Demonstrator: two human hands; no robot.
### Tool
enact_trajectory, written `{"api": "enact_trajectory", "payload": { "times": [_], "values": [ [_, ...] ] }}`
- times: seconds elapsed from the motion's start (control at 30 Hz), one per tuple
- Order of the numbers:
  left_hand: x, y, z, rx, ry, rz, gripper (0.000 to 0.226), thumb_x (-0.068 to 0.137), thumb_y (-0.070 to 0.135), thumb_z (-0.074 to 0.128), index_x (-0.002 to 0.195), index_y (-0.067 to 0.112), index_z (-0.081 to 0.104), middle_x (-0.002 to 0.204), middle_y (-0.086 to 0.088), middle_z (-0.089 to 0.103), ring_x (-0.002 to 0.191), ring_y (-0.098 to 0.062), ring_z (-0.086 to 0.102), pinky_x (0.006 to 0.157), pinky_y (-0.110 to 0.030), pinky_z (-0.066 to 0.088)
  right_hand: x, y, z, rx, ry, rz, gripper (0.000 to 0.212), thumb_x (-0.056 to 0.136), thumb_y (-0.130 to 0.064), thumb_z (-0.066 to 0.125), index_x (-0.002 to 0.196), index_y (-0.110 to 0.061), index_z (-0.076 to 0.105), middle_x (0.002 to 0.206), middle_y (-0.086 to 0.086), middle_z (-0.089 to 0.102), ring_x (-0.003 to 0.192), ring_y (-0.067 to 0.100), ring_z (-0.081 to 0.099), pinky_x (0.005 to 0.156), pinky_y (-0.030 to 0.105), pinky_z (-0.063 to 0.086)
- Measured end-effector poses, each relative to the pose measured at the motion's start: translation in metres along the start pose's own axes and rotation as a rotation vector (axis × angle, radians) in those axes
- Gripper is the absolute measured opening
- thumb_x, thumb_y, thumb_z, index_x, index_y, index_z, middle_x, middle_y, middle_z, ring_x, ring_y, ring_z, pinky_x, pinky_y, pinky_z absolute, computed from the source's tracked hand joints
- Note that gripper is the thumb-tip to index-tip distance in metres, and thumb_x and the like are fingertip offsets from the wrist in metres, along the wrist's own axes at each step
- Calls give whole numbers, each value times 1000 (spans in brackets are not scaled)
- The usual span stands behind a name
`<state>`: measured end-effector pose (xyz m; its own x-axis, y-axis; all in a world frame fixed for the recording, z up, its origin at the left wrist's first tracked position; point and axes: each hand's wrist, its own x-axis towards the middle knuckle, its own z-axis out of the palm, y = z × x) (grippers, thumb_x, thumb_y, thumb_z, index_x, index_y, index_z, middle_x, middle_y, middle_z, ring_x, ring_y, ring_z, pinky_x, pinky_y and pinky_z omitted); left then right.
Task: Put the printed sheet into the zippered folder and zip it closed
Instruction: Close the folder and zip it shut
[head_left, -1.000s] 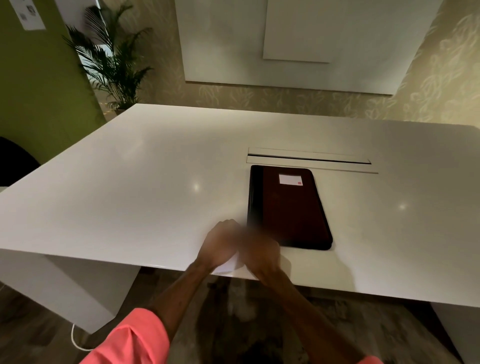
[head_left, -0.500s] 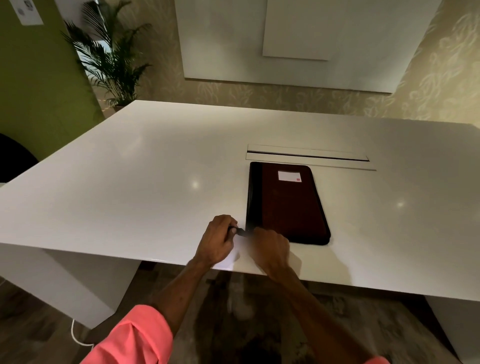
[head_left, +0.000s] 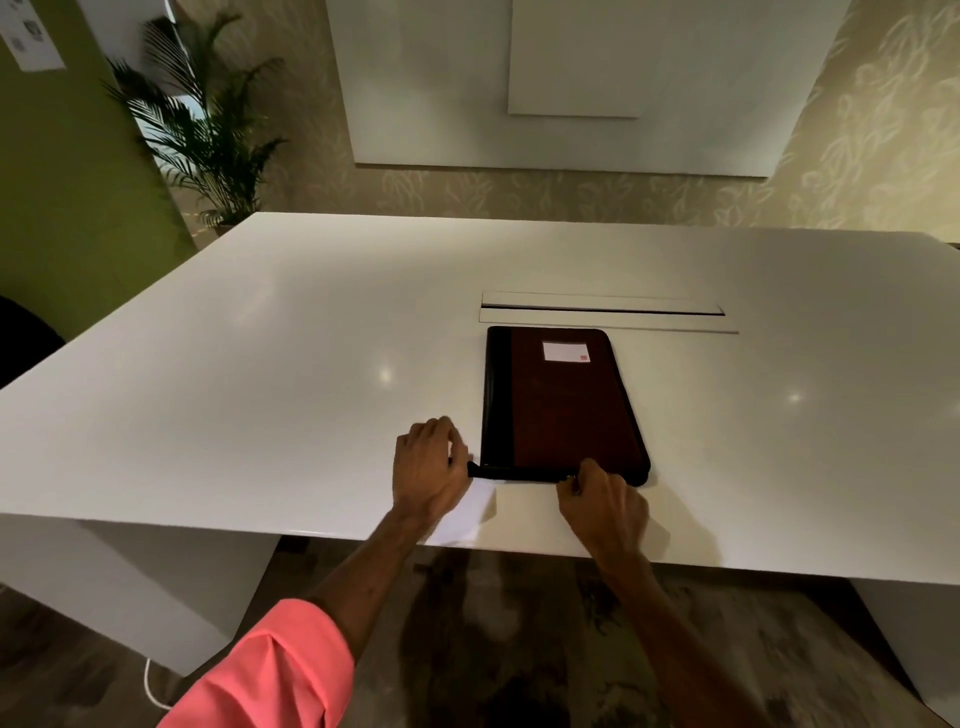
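Leather-look, reddish-brown, the zippered folder (head_left: 561, 405) lies flat on the white table (head_left: 260, 364) and looks stiff and weighty enough not to slide while zipped. The left hand (head_left: 428, 467) pinches a black tab (head_left: 474, 469) at its near-left corner; the right hand (head_left: 602, 506) pinches its near edge, likely the zip pull. Thin and floppy, the printed sheet (head_left: 470, 512) lies partly under the left hand, best lifted by a free corner.

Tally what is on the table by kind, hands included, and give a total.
zippered folder: 1
printed sheet: 1
hands: 2 (left hand, right hand)
Total: 4
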<state>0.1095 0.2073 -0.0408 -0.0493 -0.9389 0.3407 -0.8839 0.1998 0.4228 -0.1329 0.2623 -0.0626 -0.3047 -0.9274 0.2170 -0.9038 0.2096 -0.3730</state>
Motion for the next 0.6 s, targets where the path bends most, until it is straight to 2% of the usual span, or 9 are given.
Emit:
{"api": "enact_trajectory", "payload": {
  "times": [0.1,0.2,0.3,0.37,0.43,0.5,0.6],
  "values": [
    [22,23,1,-22,37,69,20,103,17,52,117,17,66,116,0,71,112,-20,64,100,-36,50,-6,-2,5,-3,-4,2,21,101,-35,61,86,-21,59,61,-8,55,51,11,53,54,28,50],
    [42,56,12,12,-55,174,30,107,22,50,135,19,60,137,-2,65,132,-20,59,114,-37,47,-7,0,6,-6,-9,-7,16,102,-34,61,91,-21,63,67,-7,60,56,11,54,57,26,44],
    [50,87,32,18,-179,186,41,110,29,49,150,19,49,154,-5,53,153,-24,45,128,-40,38,-7,2,4,-6,5,-62,10,99,-29,65,93,-23,70,80,-5,69,61,13,61,59,24,40],
    [52,102,44,-6,-255,131,48,113,32,46,158,17,41,166,-9,43,165,-28,29,135,-45,27,-5,3,0,-28,4,-95,10,95,-26,68,85,-23,69,80,-7,66,56,10,52,52,20,33],
    [51,110,55,11,-327,98,57,116,36,38,168,15,29,177,-9,27,170,-27,13,138,-49,16,-2,3,-4,-60,-3,-121,14,91,-28,69,78,-24,65,76,-7,62,53,8,43,48,16,17],
    [49,111,65,56,-383,98,61,118,39,29,174,17,16,182,-7,11,172,-25,2,140,-49,7,-1,4,-6,-71,-12,-140,15,89,-28,70,76,-24,64,74,-7,63,51,8,45,48,15,10],
    [44,106,74,121,-391,103,63,118,43,20,175,20,8,184,-6,1,172,-23,-4,140,-47,2,-1,10,-7,-59,0,-154,14,82,-25,74,73,-24,64,70,-7,63,48,9,50,47,16,14]
  ]
}}
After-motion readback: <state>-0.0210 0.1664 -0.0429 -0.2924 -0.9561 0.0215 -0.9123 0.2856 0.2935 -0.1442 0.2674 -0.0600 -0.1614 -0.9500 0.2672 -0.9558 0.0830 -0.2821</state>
